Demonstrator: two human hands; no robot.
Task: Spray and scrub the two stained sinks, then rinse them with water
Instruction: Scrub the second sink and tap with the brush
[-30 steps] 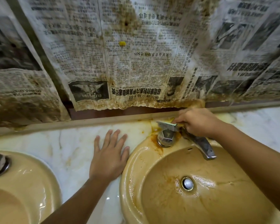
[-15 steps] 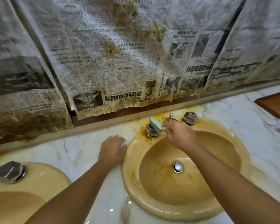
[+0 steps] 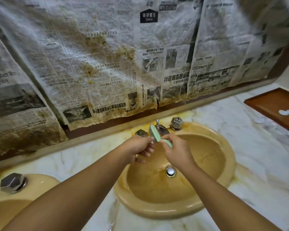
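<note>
Sponge (image 3: pixel 154 134) hangs just in front of the faucet (image 3: pixel 163 128), its long axis slanting away from the faucet. Both hands pinch it, the left hand (image 3: pixel 138 148) mid-length and the right hand (image 3: pixel 177 151) at the end farthest from the faucet. The sink (image 3: pixel 223 189) lies below, equally near both.

A white marble countertop (image 3: pixel 83 157) with yellow stains holds a round tan ceramic sink (image 3: pixel 157 212) at centre and a second tan basin (image 3: pixel 40 180) at 8 o'clock. A brown wooden tray (image 3: pixel 274 104) sits at 2 o'clock, with small white discs (image 3: pixel 260 120) just beside it.
</note>
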